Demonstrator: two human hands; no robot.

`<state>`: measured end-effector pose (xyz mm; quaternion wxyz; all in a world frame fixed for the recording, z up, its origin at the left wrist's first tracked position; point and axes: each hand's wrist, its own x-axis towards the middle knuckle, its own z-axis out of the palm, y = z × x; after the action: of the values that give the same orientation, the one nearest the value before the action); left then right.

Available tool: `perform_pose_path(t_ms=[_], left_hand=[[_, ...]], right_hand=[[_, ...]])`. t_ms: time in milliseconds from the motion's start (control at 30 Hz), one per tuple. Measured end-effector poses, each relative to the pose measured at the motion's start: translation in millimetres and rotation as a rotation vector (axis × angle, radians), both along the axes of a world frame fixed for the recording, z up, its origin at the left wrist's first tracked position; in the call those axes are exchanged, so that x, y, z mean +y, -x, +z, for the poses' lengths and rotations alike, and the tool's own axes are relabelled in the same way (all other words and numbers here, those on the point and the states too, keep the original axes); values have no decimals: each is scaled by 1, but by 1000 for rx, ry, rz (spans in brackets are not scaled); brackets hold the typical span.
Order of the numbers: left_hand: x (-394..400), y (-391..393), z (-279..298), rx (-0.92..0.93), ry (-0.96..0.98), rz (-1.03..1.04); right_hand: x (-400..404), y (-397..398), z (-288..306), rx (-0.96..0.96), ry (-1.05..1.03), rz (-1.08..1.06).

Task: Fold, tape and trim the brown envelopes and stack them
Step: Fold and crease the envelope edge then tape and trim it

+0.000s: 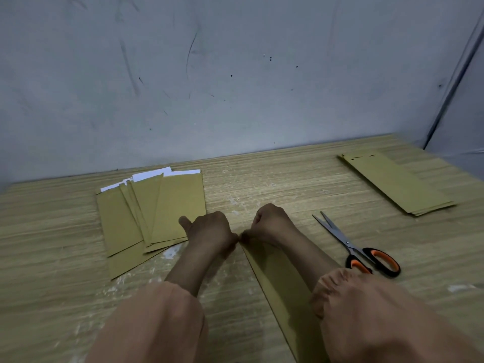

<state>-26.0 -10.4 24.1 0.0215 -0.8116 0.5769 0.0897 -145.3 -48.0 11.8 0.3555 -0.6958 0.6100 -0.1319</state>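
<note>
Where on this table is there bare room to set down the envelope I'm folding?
Bare wood lies along the wall between the fanned envelopes with white strips and the neat envelope stack at far right. More lies at near left, below the fan. It is crowded in the middle, where both hands work the envelope in hand, with the scissors beside the right arm.

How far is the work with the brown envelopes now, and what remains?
Seemingly done: a neat stack of flat brown paper envelopes lies far right. In hand: the left hand and right hand work the top edge of one long brown envelope. Left: the fanned pile of brown envelopes with white strips; the orange-handled scissors lie unused.
</note>
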Motion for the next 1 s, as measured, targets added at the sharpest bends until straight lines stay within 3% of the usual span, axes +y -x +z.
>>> perform_pose_path(t_ms=[200,433,667,800,1000], left_hand=[[3,-5,-2,100,17,34],[9,-1,-2,-61,57,3],[15,-10,-4,165,70,35],[13,-4,-2,29,45,37],[13,-4,-4,81,65,47]], right_hand=[[-3,-1,1,19,-42,4],[-5,0,3,38,-39,-6],[-6,0,5,71,-47,-5],[-6,2,6,87,-48,-1],[-1,5,5,62,-12,-4]])
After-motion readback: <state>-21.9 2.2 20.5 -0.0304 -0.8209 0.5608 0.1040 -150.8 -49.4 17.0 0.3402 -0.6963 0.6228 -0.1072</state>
